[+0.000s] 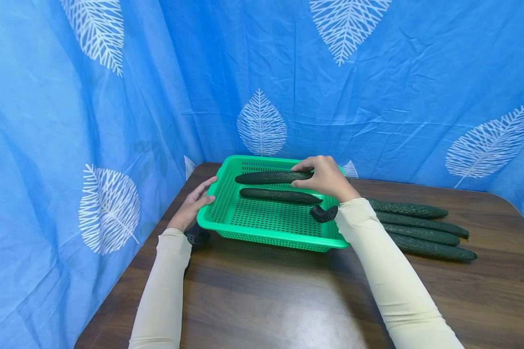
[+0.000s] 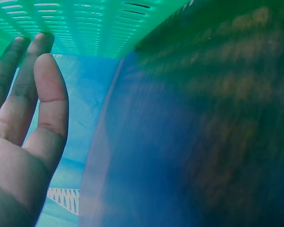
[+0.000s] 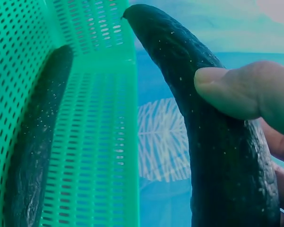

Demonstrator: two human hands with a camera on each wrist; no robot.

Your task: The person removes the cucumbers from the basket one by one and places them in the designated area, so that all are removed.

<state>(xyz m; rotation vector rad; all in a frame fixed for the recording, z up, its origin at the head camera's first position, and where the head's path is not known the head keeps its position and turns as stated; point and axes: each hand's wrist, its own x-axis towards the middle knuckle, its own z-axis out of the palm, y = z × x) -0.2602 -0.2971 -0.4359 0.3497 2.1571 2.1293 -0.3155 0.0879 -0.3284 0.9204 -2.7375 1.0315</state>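
Observation:
A dark green cucumber (image 1: 270, 177) is pinched near its right end by my right hand (image 1: 325, 177), thumb on one side and fingers on the other. It is held over the back part of a green perforated plastic basket (image 1: 272, 237). In the right wrist view the held cucumber (image 3: 217, 156) shows close up, past the basket's wall. A second cucumber (image 1: 279, 196) lies inside the basket. My left hand (image 1: 194, 206) is at the basket's left end, fingers fairly straight. Its fingertips (image 2: 43, 42) touch the perforated outer wall in the left wrist view.
Several more cucumbers (image 1: 423, 230) lie side by side on the brown wooden table (image 1: 266, 300), right of the basket and partly behind my right sleeve. A blue curtain (image 1: 218, 63) with white leaf prints hangs behind and along the left. A black wrist camera (image 1: 324, 214) overlaps the basket.

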